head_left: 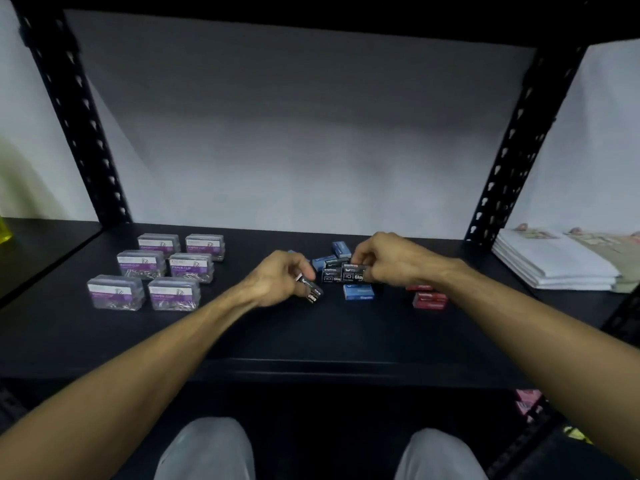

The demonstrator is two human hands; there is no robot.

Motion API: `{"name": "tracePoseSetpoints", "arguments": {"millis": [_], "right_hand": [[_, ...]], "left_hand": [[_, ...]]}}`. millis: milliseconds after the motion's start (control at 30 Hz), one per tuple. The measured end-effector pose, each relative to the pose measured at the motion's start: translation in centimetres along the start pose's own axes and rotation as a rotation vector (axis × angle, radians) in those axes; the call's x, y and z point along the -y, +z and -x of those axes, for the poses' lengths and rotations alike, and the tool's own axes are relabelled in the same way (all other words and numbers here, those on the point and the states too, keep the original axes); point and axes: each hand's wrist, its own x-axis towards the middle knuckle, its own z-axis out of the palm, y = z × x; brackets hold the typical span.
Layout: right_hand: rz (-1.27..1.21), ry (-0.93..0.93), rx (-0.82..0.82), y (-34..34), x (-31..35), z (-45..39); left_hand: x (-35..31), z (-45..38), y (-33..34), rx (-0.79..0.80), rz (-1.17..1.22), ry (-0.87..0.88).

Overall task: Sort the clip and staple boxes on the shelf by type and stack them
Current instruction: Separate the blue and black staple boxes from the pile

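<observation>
I was in the staple-sorting step, with the black staple stack (341, 273) as my landmark on the shelf (311, 334). My right hand (384, 259) had its fingers curled round the top black box (355, 271) of that stack, which lay flat with its long axis running left to right and its printed face toward me. My left hand (282, 277), just left of the stack, pinched a loose black staple box (311, 292), tilted, its long axis slanting down and to the right. Blue staple boxes (358, 292) lay behind and just in front of the stack, red staple boxes (429, 299) to its right, and the paper clip boxes (157, 271) stood well to its left in tidy double-height pairs. Next, I judged, the loose box needed turning level and parallel to the stack before being set on top.
</observation>
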Motion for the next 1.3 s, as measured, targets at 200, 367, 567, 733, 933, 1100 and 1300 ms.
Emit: {"name": "tracePoseSetpoints", "arguments": {"millis": [200, 367, 567, 733, 933, 1100, 1300], "right_hand": [[0.075, -0.001, 0.047, 2.9, -1.8, 3.7], [0.144, -0.005, 0.023, 3.5, -2.6, 4.9], [0.239, 0.092, -0.119, 2.1, -3.0, 5.0], [0.314, 0.143, -0.215, 2.0, -3.2, 4.4], [0.38, 0.15, -0.242, 2.6, -3.5, 3.3], [0.393, 0.135, -0.234, 3.1, -3.9, 2.7], [0.393, 0.109, -0.206, 3.6, -4.1, 2.2]], "left_hand": [[1.0, 1.3, 0.9, -0.038, -0.049, 0.01], [0.8, 1.5, 0.5, -0.006, -0.193, 0.003], [-0.4, 0.7, 0.5, -0.028, -0.245, -0.003], [-1.6, -0.4, 1.0, -0.016, -0.241, 0.033], [-3.0, -1.6, 1.9, -0.005, -0.249, 0.065], [-3.7, -2.3, 2.8, 0.0, -0.25, 0.096], [-4.1, -3.0, 3.2, 0.0, -0.274, 0.126]]}}
